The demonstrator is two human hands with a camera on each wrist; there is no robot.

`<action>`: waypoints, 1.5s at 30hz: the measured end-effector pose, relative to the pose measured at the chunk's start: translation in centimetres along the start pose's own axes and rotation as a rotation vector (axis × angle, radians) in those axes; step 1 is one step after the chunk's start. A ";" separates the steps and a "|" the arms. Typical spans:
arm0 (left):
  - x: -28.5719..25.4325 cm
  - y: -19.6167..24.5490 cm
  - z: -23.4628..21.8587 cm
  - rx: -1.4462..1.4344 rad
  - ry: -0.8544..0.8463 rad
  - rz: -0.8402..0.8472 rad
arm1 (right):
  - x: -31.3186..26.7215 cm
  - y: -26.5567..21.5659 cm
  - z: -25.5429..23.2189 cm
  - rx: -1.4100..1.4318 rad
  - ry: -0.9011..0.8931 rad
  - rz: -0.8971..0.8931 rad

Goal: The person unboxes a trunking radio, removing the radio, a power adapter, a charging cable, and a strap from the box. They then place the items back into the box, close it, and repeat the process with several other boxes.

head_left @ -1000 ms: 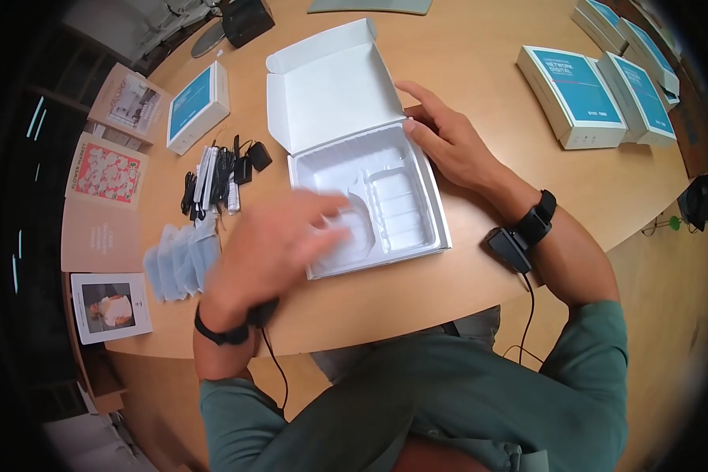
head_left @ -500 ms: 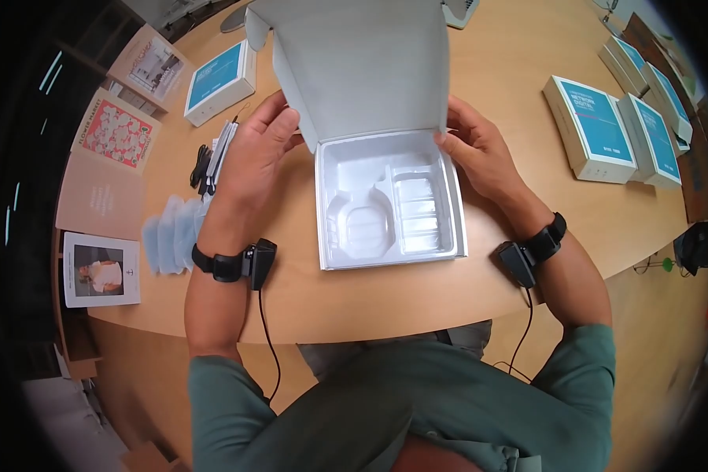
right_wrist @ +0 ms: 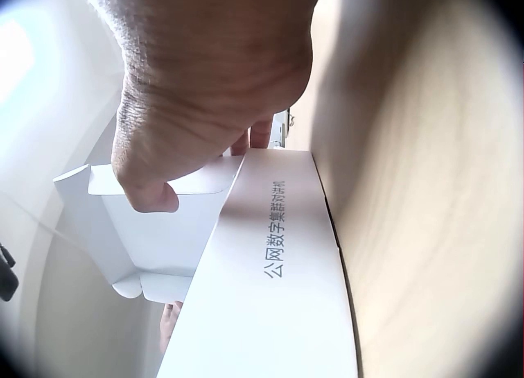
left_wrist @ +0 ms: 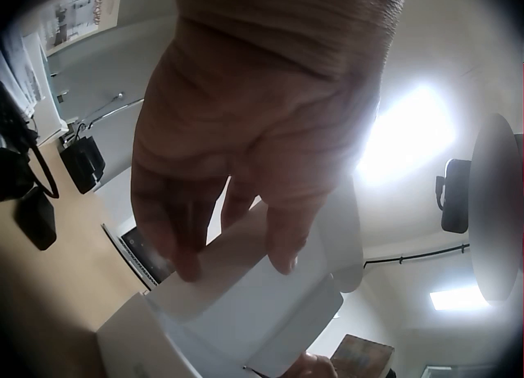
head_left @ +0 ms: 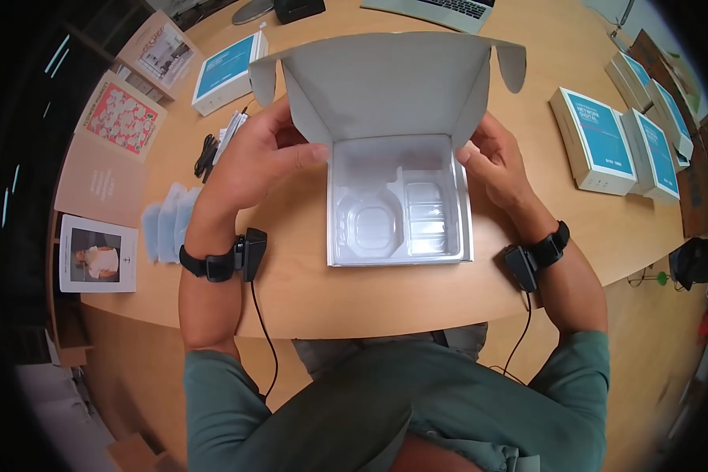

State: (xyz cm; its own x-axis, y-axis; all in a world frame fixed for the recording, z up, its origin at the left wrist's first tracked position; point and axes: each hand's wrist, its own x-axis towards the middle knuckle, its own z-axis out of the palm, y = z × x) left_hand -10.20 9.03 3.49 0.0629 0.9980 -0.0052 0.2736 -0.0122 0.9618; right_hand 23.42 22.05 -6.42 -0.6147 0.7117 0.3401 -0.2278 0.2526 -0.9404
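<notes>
An open white cardboard box (head_left: 401,264) sits on the table before me, its lid (head_left: 389,90) raised and leaning forward, with side flaps sticking out. Inside lies a white moulded plastic tray (head_left: 401,212) with bare recesses, one octagonal and one ribbed. My left hand (head_left: 259,165) holds the lid's left side near the hinge, thumb in front and fingers mostly hidden behind. At the back right corner, my right hand (head_left: 495,165) grips the box, thumb over the edge. Dark printed characters (right_wrist: 274,230) run along the box's side in the right wrist view.
Pale blue packets (head_left: 165,224) and black cables (head_left: 206,157) lie left of my left forearm. One blue-and-white box (head_left: 228,71) stands back left; several more boxes (head_left: 598,141) stand at the right. A laptop (head_left: 440,12) is at the back, books (head_left: 122,118) along the left edge.
My left hand has gone from over the tray to the lid's left side. The lid has swung from leaning back to tilting forward, and the box has turned square to me.
</notes>
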 end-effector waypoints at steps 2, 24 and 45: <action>-0.3 0.2 0.3 0.027 -0.020 -0.021 | -0.1 -0.5 -0.1 -0.160 -0.005 -0.039; 0.4 -2.3 1.6 0.540 0.089 0.066 | -0.1 0.5 -0.2 -0.394 0.189 -0.153; 0.3 -3.7 2.2 0.402 -0.229 -0.079 | 0.4 0.5 -0.2 -0.515 0.185 0.036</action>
State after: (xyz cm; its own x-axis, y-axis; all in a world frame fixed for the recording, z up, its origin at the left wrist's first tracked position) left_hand -9.03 9.27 -0.66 0.2251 0.9579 -0.1782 0.6336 -0.0050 0.7736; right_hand 23.19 22.54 -6.76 -0.4615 0.8177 0.3441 0.2187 0.4808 -0.8491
